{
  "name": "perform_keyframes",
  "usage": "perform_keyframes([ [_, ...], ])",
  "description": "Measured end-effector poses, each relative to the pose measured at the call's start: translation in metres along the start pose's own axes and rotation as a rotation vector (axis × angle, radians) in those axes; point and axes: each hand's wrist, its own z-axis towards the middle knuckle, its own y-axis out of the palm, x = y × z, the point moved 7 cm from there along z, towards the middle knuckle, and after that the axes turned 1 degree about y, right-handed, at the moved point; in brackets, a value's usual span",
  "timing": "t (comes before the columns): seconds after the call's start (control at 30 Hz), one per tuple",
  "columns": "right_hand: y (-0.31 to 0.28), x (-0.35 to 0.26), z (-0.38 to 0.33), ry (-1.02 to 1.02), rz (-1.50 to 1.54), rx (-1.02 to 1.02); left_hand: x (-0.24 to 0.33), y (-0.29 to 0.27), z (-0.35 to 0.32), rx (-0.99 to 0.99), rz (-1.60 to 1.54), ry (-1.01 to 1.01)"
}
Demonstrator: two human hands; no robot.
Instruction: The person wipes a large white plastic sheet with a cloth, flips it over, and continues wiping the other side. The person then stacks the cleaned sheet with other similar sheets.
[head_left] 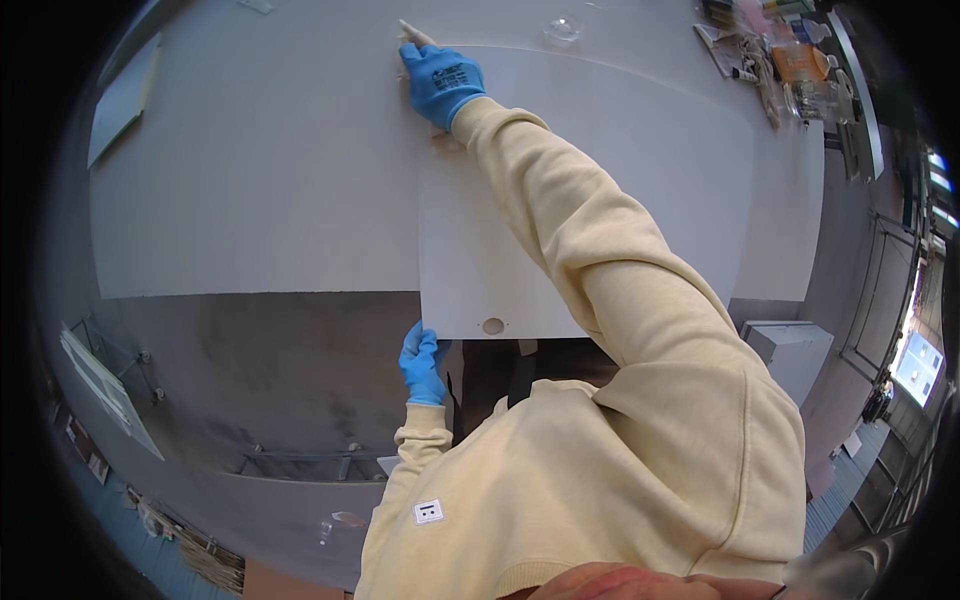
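A white panel [480,230] with a round hole close to its near edge lies on a larger white board [260,200], its near end sticking out past that board. My left hand [422,368], in a blue glove, is closed at the panel's near left corner. Stretched far forward, my right hand [442,82] wears a blue glove too and is closed near the panel's far left corner. From its fingers juts a slim off-white piece [416,34] whose kind I cannot make out. Something small and brownish [445,138] shows below the right glove, partly hidden.
A clear round object [562,30] sits on the board's far part. Bottles [822,100], an orange container [800,62] and other clutter crowd the far right. A grey-white box [790,352] stands to the right; a white panel [125,100] is at far left.
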Motion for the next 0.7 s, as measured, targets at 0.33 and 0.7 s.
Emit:
perform_keyframes([
  [0.33,-0.048,0.139,-0.060,-0.074,0.026,0.037,0.005,-0.012,-0.001,0.051,0.013,-0.045],
  [0.7,-0.123,0.441,-0.232,0.311,-0.125,0.463,0.014,-0.007,-0.008,0.109,0.035,-0.102],
])
